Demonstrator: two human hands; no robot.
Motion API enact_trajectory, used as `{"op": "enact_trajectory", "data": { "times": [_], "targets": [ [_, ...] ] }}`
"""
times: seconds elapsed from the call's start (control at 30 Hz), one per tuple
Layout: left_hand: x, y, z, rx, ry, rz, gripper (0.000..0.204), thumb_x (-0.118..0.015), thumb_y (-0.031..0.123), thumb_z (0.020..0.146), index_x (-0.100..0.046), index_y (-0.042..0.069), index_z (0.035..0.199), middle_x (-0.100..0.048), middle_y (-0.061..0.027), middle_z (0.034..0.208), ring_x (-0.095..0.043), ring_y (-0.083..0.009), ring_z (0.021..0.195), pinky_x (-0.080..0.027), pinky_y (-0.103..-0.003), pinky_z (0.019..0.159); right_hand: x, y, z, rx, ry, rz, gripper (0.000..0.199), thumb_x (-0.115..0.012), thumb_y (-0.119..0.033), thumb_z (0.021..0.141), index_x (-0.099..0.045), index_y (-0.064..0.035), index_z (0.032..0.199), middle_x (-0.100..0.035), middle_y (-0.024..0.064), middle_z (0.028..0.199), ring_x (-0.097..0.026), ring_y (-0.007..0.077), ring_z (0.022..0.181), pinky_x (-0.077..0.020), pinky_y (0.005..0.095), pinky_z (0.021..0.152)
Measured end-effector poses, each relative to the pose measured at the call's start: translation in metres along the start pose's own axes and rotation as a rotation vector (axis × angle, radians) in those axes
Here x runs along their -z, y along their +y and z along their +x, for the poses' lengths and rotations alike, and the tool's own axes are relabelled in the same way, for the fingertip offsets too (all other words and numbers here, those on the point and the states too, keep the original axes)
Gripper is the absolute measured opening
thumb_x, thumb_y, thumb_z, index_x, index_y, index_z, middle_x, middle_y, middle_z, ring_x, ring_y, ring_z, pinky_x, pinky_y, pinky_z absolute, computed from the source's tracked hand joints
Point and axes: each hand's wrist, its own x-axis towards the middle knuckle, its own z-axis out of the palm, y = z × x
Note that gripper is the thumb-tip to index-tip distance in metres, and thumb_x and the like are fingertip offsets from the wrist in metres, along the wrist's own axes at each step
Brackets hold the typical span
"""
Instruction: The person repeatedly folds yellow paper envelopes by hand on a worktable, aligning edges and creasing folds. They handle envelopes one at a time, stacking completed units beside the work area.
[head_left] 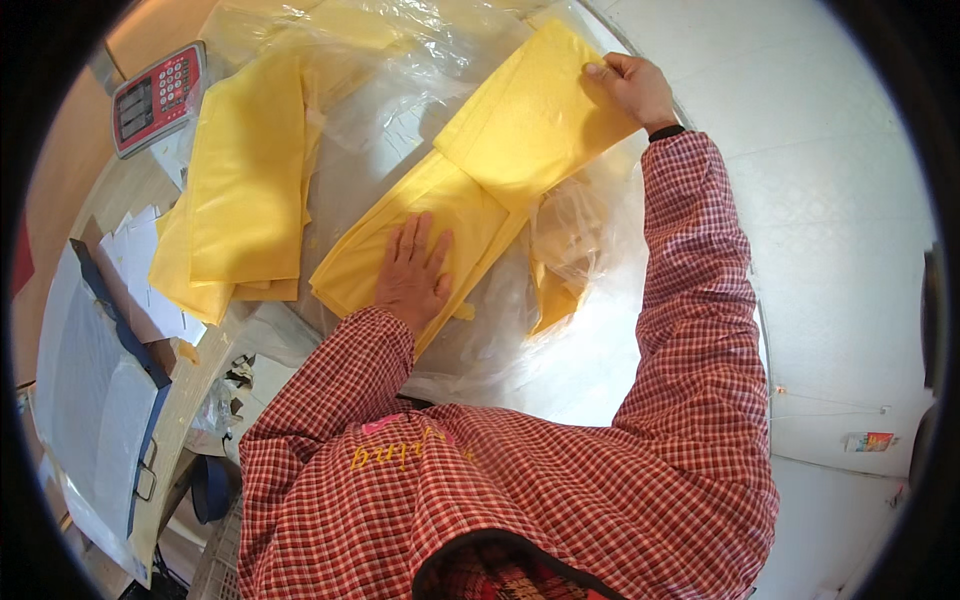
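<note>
My left hand (412, 270) lies flat, fingers spread, on the near end of a long stack of yellow cloth sheets (445, 215) that runs diagonally across clear plastic film. My right hand (632, 88) pinches the far upper corner of the top yellow sheet (530, 120), which is folded back over the stack. Both sleeves are red-and-white checked fabric.
A second pile of yellow sheets (240, 180) lies to the left. A red-and-grey weighing scale (158, 97) sits at the far left corner. Crumpled clear plastic (400, 110) covers the table. White papers (140, 270) and a blue-edged board (100, 390) lie at the left. White floor is on the right.
</note>
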Motion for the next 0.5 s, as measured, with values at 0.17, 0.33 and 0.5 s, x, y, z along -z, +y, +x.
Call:
{"op": "enact_trajectory", "data": {
  "times": [0.17,0.33,0.5],
  "targets": [
    [-0.01,0.0,0.002,0.025,-0.038,0.014,0.063,-0.054,0.033,0.09,-0.043,0.008,0.147,-0.031,-0.0245,0.154,-0.026,-0.0391,0.145,-0.017,-0.053,0.12,0.05,0.049,0.009,-0.041,0.243,-0.018,0.036,-0.066,-0.043,0.092,-0.072,-0.01,0.105,-0.069,0.0057,0.079,-0.064,0.0144,0.07,-0.0494,0.0304,0.067],
    [-0.009,0.002,0.004,0.021,-0.037,0.064,0.063,-0.055,0.034,0.09,-0.044,0.009,0.146,-0.031,-0.0237,0.155,-0.026,-0.0382,0.145,-0.015,-0.053,0.12,0.139,-0.04,-0.028,0.175,0.337,0.205,0.018,-0.066,-0.024,0.09,-0.064,-0.0067,0.086,-0.064,0.0098,0.071,-0.063,0.0255,0.063,-0.0477,0.0349,0.058],
    [0.021,-0.014,-0.025,-0.035,-0.234,0.012,0.059,-0.051,0.038,0.093,-0.046,0.013,0.147,-0.032,-0.016,0.157,-0.023,-0.0322,0.148,-0.014,-0.052,0.12,0.104,-0.185,-0.078,0.674,0.76,-0.122,0.013,-0.067,-0.015,0.087,-0.062,-0.0055,0.078,-0.059,0.0129,0.066,-0.058,0.0293,0.054,-0.044,0.0357,0.05]
  ]
}}
